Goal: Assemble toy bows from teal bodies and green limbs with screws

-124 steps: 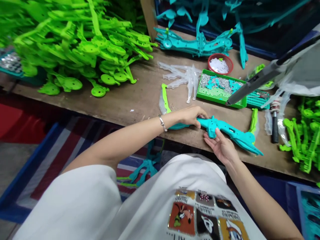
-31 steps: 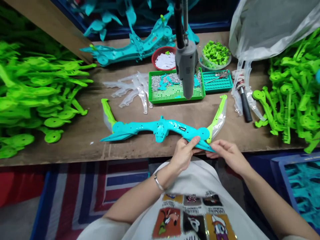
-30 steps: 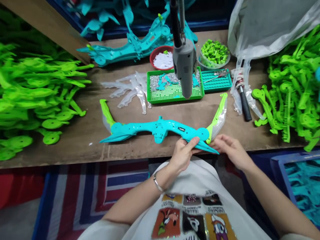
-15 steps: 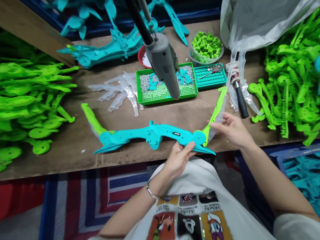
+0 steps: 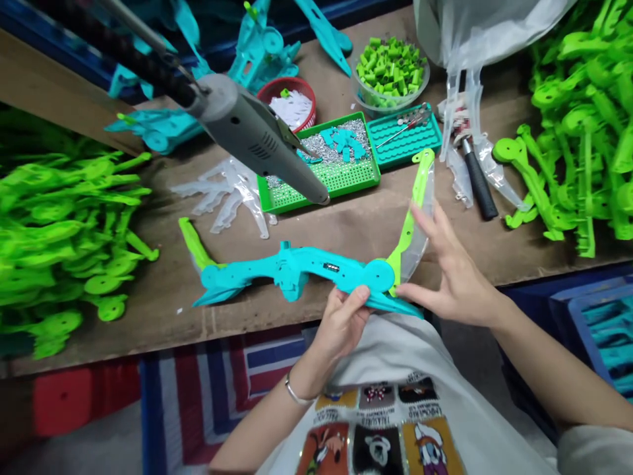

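A turquoise plastic toy bow body lies along the near part of the bench, with a bright green limb at each end. My left hand grips its lower edge right of centre, thumb on top and fingers beneath. At the right end, the green limb points up and away, with a translucent plastic piece along its outer side. My right hand is beside this limb, fingers spread and thumb near its base; whether the fingertips touch it is unclear. A grey electric screwdriver hangs above the bow.
Behind are a green basket of screws and turquoise pieces, a red bowl, a tub of green parts and a turquoise tray. A black-handled hammer lies right. Green limbs pile up left and right.
My right hand has opened from its pinch on the right limb, fingers now spread. That limb stands more upright. The screwdriver appears farther left as the view shifted; my left hand keeps its grip.
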### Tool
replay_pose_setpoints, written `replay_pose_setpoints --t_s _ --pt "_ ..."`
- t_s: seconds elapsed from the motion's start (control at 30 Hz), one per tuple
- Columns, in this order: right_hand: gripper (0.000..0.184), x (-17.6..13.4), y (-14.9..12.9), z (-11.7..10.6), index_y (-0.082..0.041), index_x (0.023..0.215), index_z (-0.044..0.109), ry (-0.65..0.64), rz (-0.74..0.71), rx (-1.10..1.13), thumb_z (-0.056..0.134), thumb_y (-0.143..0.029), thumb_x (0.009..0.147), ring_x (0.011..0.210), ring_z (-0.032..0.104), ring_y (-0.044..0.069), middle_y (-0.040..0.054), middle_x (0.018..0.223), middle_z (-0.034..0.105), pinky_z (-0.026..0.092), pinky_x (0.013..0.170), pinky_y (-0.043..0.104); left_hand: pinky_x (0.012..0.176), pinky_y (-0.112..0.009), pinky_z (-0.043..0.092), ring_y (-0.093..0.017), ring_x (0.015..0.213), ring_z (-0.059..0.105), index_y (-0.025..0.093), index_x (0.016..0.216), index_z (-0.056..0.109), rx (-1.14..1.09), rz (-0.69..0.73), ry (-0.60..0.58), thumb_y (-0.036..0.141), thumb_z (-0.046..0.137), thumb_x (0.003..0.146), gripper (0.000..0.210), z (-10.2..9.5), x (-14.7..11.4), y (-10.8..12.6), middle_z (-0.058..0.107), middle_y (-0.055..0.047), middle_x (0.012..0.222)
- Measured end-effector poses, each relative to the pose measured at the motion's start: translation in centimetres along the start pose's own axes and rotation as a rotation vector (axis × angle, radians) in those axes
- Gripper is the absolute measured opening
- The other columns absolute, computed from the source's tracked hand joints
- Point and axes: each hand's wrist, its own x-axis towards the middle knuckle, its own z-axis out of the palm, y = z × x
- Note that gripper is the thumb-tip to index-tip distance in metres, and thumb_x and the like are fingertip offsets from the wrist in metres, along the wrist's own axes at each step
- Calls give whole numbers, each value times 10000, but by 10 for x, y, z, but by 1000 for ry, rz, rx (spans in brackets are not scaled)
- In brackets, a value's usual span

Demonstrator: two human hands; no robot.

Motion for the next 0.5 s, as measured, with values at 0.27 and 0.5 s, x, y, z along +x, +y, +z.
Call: replay_pose_setpoints --t_s 0.27,0.5 --pt "1026 0 -16 -11 -386 1623 183 -63 -199 -248 800 -338 805 1577 -41 414 -29 1720 -159 186 1257 671 1004 -445 571 -224 944 743 187 1010 733 -8 8 17 359 861 770 321 -2 -1 3 781 -51 985" --pt "572 19 -9 -26 -350 1490 474 180 -262 -338 628 -443 947 1569 193 396 3 1684 284 193 1247 681 976 -429 586 -200 867 750 186 985 742 -19 12 4 359 894 731 343 -2 -6 3 782 -40 933"
